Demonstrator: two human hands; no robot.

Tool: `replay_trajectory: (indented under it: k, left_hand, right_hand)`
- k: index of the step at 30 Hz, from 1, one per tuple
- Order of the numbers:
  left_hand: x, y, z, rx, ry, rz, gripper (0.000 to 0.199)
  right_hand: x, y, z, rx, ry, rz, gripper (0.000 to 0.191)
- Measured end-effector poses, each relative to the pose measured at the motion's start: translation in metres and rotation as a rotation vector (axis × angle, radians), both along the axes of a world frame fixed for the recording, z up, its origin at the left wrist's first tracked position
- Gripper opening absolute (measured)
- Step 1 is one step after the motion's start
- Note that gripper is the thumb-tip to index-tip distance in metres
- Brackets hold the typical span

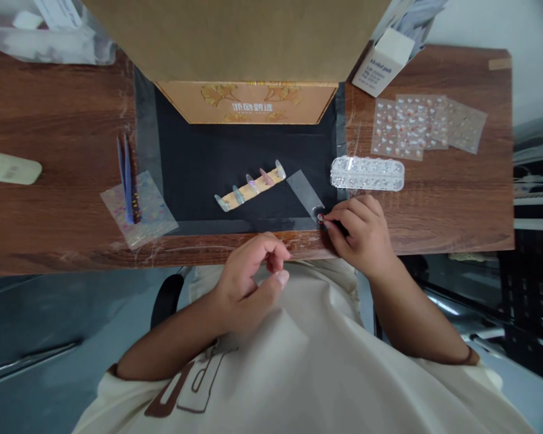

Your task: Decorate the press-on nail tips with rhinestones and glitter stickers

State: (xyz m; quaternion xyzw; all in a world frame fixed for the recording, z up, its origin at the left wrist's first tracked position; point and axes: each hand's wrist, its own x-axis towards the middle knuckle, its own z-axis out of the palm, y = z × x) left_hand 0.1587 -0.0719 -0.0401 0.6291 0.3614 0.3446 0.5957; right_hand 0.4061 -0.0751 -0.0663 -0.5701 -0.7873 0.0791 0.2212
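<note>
My right hand [364, 235] is at the front edge of the black mat, thumb and fingertips pinched on a small shiny piece [320, 218] with dark, red and pale spots. The piece is too small to name exactly; it lies at the near end of a clear plastic strip [306, 194]. My left hand [253, 280] hovers in front of the table edge, fingers curled, thumb apart and nothing between them. Beyond it, several glittery false nails [252, 184] in pale blue, lilac, pink and clear are set along a wooden stick [231, 200] on the mat.
A clear case of rhinestones [367, 173] lies right of the mat, with sticker sheets [398, 128] and an alcohol pads box [384, 63] behind. Blue tweezers [127, 181] rest on a plastic packet [151, 208] at left. A large cardboard box [253, 42] stands at the back.
</note>
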Motion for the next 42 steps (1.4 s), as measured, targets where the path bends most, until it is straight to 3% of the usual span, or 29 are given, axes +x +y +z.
replay_trajectory:
  k: [11, 15, 21, 25, 31, 42]
  left_hand:
    - [0.003, 0.001, 0.003, -0.061, 0.006, 0.000, 0.006]
    - [0.006, 0.001, 0.004, -0.193, -0.056, -0.026, 0.013]
    - [0.013, 0.001, 0.007, -0.366, -0.148, -0.095, 0.015]
    - [0.018, 0.001, 0.015, -0.339, -0.065, -0.056, 0.006]
    - [0.018, 0.001, 0.026, -0.247, 0.015, -0.046, 0.007]
    - [0.015, 0.003, 0.033, -0.074, 0.167, -0.105, 0.009]
  right_hand:
    - [0.002, -0.001, 0.003, 0.026, 0.128, -0.009, 0.012]
    - [-0.004, -0.012, 0.013, 0.130, 0.336, 0.072, 0.027]
    - [-0.036, -0.026, 0.034, 0.062, 0.553, 0.128, 0.025]
    - [-0.047, -0.025, 0.041, 0.013, 0.586, 0.141, 0.022]
    - [-0.051, -0.021, 0.048, 0.009, 0.565, 0.165, 0.015]
    - [-0.048, -0.022, 0.059, 0.016, 0.453, 0.236, 0.016]
